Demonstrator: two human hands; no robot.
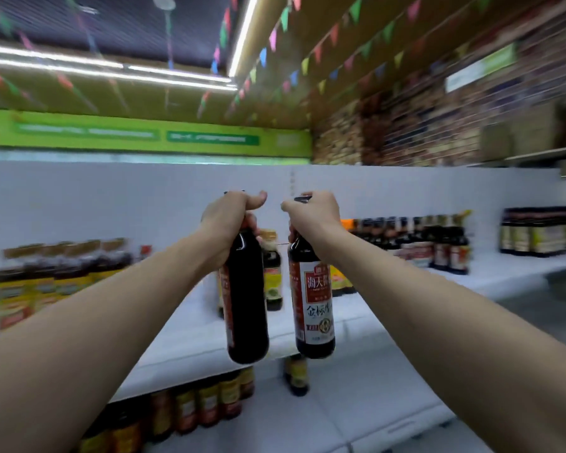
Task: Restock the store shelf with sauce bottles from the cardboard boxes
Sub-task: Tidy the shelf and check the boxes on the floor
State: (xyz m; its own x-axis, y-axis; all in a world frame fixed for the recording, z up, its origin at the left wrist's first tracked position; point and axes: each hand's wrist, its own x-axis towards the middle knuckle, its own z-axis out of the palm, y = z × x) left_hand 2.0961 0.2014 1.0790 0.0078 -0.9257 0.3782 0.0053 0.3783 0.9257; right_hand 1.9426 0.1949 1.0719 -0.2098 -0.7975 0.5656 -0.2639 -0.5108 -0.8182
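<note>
My left hand [231, 217] grips the neck of a dark sauce bottle [246, 308] whose label faces away to the left. My right hand [312, 212] grips the neck of a second dark sauce bottle [314, 308] with a red and white label facing me. Both bottles hang upright, side by side, in the air in front of the white upper shelf [190, 335]. Behind them on that shelf stands a smaller yellow-labelled bottle [272, 273]. No cardboard box is in view.
Yellow-labelled bottles [46, 282] stand at the left of the upper shelf, dark bottles [438, 243] at the right and more at the far right [543, 230]. The lower shelf [356, 410] holds a row of bottles [193, 407] and a single bottle [296, 374].
</note>
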